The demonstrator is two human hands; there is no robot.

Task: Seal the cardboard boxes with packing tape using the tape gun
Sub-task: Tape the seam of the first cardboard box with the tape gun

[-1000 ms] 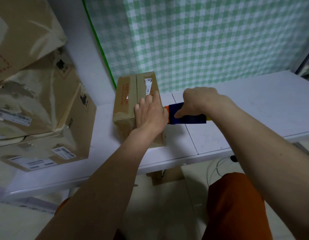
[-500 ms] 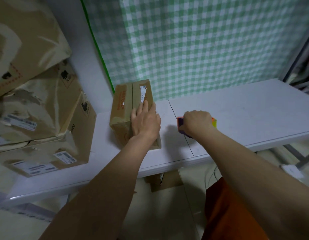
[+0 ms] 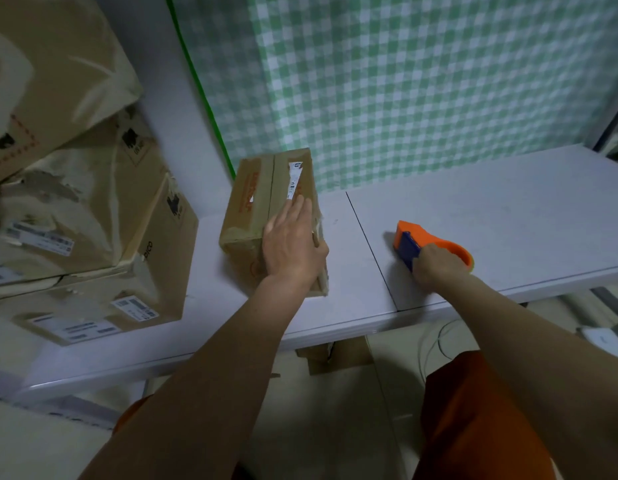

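Note:
A small brown cardboard box (image 3: 262, 199) with red print and a white label lies on the white table (image 3: 491, 202), its flaps closed. My left hand (image 3: 290, 244) presses flat on the box's near top, fingers straight. An orange and blue tape gun (image 3: 425, 242) rests on the table to the right of the box. My right hand (image 3: 435, 268) grips its near end, fingers curled round it. The tape gun is clear of the box by about a hand's width.
Several large, worn cardboard boxes (image 3: 75, 220) are stacked at the left end of the table. A green checked curtain (image 3: 404, 81) hangs behind. The table's front edge (image 3: 335, 330) runs near my arms; cables and cardboard lie on the floor below.
My right hand has carried the tape gun away from the box's right side, down to the table and farther right. My left hand has stayed on the box.

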